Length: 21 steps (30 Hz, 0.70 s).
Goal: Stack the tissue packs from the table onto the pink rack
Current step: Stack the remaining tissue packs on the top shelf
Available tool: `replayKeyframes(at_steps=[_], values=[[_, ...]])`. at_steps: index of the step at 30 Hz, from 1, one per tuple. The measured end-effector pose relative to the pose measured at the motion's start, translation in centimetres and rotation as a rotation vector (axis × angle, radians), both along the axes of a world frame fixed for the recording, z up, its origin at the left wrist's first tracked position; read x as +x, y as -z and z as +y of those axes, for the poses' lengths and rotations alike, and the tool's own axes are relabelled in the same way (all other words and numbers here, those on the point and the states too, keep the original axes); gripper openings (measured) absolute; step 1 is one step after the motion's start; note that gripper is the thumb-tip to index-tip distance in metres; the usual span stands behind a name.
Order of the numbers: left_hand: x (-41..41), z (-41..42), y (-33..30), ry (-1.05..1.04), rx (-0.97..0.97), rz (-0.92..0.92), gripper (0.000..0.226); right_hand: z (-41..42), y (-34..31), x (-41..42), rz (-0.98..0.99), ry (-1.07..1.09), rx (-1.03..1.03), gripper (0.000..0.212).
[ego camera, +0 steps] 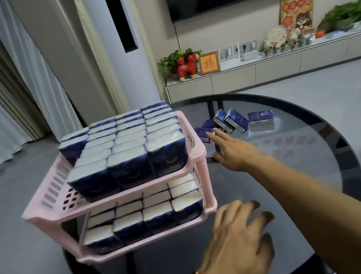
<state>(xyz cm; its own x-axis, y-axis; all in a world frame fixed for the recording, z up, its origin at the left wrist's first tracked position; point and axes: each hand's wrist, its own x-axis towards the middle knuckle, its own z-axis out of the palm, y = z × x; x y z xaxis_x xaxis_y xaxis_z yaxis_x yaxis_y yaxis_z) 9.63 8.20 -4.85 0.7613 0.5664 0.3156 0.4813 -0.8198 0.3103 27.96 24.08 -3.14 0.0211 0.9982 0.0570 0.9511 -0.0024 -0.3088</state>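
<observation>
A pink two-tier rack (197, 157) stands on the left of a round dark glass table (331, 162). Both tiers hold several blue and white tissue packs (130, 164) standing in rows. Several loose tissue packs (235, 120) lie on the far side of the table, one of them (261, 117) apart to the right. My right hand (232, 149) stretches out over the glass with straight fingers, its fingertips just short of the nearest loose pack (204, 132). My left hand (238, 240), with a red cord at the wrist, hovers with spread fingers beside the rack's lower right corner, holding nothing.
Behind the table runs a low white cabinet (281, 69) with plants, a red figurine and frames. A dark screen hangs on the wall above it. A tall white air conditioner (121, 52) and curtains stand at the back left. Grey floor surrounds the table.
</observation>
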Motion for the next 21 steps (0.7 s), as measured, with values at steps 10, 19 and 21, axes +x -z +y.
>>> replayKeyframes(at_steps=[10, 19, 21], values=[[0.4, 0.3, 0.9, -0.036, -0.003, -0.141, 0.034, -2.4, -1.2, 1.6, -0.224, 0.027, 0.224, 0.024], [5.4, 0.6, -0.9, -0.352, -0.38, -0.354, 0.06, -16.7, -3.7, 3.7, -0.004, -0.006, 0.165, 0.019], [6.3, 0.9, -1.0, -0.384, -0.33, -0.281, 0.061, -15.5, -4.1, 4.4, 0.16, 0.065, 0.245, 0.019]])
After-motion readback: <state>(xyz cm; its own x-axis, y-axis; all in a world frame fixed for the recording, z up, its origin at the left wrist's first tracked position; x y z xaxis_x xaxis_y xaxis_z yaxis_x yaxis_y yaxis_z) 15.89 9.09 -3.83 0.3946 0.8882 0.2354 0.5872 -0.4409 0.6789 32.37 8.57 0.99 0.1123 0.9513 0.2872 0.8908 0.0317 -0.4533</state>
